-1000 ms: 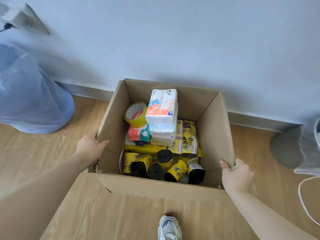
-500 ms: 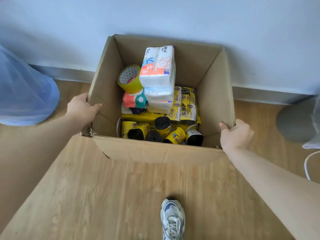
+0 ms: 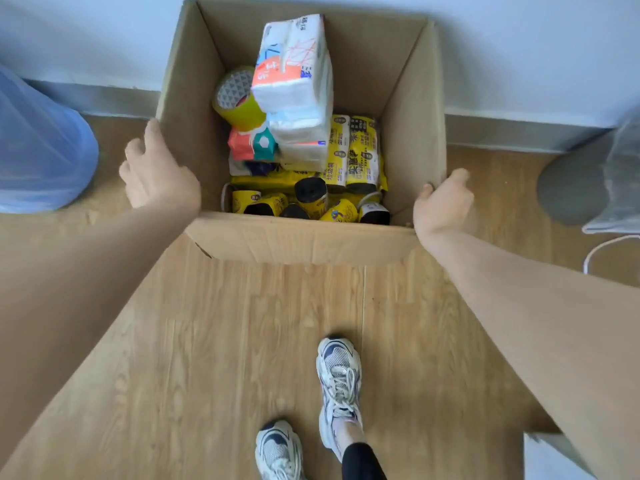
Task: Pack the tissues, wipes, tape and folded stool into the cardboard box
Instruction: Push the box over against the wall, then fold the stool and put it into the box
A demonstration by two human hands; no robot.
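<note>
Looking down from head height, an open cardboard box is seen on a wood floor against a pale wall, filling the upper middle of the frame. The left hand is spread open, fingers apart, beside the box's left wall, its index finger touching the wall's outer edge. The right hand is placed at the box's lower right corner with the thumb hooked over the rim; whether the fingers are closed on the wall cannot be told. Inside the box, a white tissue pack is stacked highest, with a yellow tape roll leaning just to its left. An orange and teal pack lies below the tape. Yellow and black rolls are piled along the near side. Two sneakers are visible at the lower centre. A blue bag sits at the left edge.
</note>
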